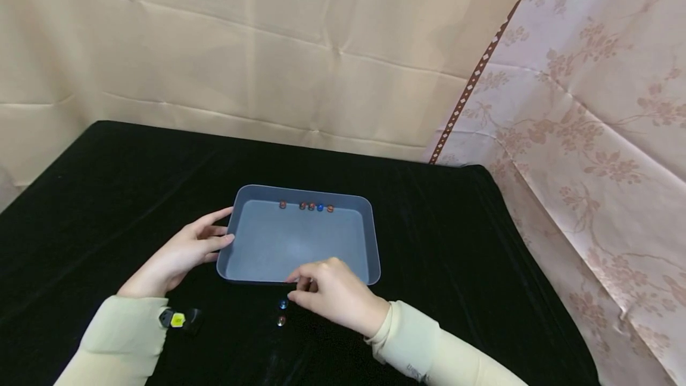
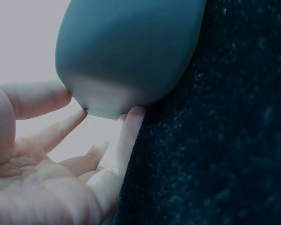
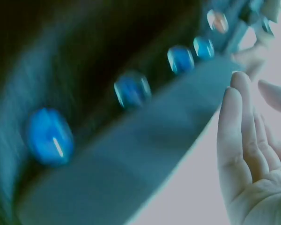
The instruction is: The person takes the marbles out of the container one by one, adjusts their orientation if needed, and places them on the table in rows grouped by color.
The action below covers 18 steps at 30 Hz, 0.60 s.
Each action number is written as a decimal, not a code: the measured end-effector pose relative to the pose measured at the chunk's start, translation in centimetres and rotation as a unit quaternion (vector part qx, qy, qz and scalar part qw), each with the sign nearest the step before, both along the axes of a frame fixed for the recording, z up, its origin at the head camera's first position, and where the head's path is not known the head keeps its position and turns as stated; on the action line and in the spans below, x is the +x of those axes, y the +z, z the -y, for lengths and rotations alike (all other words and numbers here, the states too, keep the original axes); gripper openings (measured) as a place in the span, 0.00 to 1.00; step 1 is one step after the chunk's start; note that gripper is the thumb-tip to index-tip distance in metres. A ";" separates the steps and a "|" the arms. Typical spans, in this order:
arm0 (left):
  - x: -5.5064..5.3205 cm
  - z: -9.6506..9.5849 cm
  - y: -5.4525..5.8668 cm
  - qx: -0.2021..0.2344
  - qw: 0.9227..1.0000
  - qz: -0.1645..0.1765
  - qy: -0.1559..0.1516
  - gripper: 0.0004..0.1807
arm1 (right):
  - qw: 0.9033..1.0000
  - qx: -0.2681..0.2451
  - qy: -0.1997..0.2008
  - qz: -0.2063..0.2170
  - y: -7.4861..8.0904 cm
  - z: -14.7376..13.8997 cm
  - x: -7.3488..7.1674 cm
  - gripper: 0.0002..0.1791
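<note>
A shallow grey-blue tray (image 1: 300, 243) lies on black cloth. My left hand (image 1: 187, 249) is at its left end, fingers spread with tips against the wall; in the left wrist view, the tips touch the tray's outer side (image 2: 126, 51). Over the near rim hovers my right hand (image 1: 337, 290), thumb and index finger apart and nothing visible between them. Just left of its fingertips, a blue marble (image 1: 283, 304) and a brownish marble (image 1: 281, 321) sit on the cloth. Several marbles form a row in the right wrist view, the nearest a large blue marble (image 3: 50, 136).
Inside the tray, several reddish-brown marbles and one blue marble (image 1: 320, 207) line the far wall. Black cloth (image 1: 445, 290) covers the table. Behind hangs a cream curtain (image 1: 225, 52), with a floral curtain (image 1: 600, 124) on the right.
</note>
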<state>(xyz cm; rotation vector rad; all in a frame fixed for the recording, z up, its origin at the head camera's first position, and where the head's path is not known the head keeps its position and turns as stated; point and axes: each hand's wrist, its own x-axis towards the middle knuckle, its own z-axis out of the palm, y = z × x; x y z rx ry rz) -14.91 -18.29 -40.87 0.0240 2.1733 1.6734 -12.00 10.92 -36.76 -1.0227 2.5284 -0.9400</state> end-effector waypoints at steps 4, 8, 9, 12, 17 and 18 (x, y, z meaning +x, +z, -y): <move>0.0 0.0 0.0 0.003 1.000 0.000 -0.001 0.39 | 0.999 -0.038 -0.034 0.002 1.9 -0.7 -1.1 0.10; 0.0 -0.1 0.0 0.002 1.000 0.001 0.000 0.38 | 0.995 -0.059 -0.080 0.010 3.8 -1.3 -2.2 0.09; 0.1 -0.1 0.0 0.002 1.000 0.002 0.001 0.38 | 0.994 -0.064 -0.091 0.013 4.1 -1.5 -2.5 0.09; 0.1 -0.1 0.0 -0.001 1.000 0.001 0.001 0.38 | 0.989 -0.077 -0.122 0.024 4.9 -1.9 -3.4 0.09; 0.1 -0.1 0.0 -0.001 1.000 -0.001 0.001 0.38 | 0.983 -0.082 -0.162 0.027 5.7 -2.6 -5.3 0.10; 0.1 -0.1 0.0 0.000 1.000 -0.001 0.001 0.39 | 0.982 -0.082 -0.169 0.027 5.7 -2.8 -5.7 0.10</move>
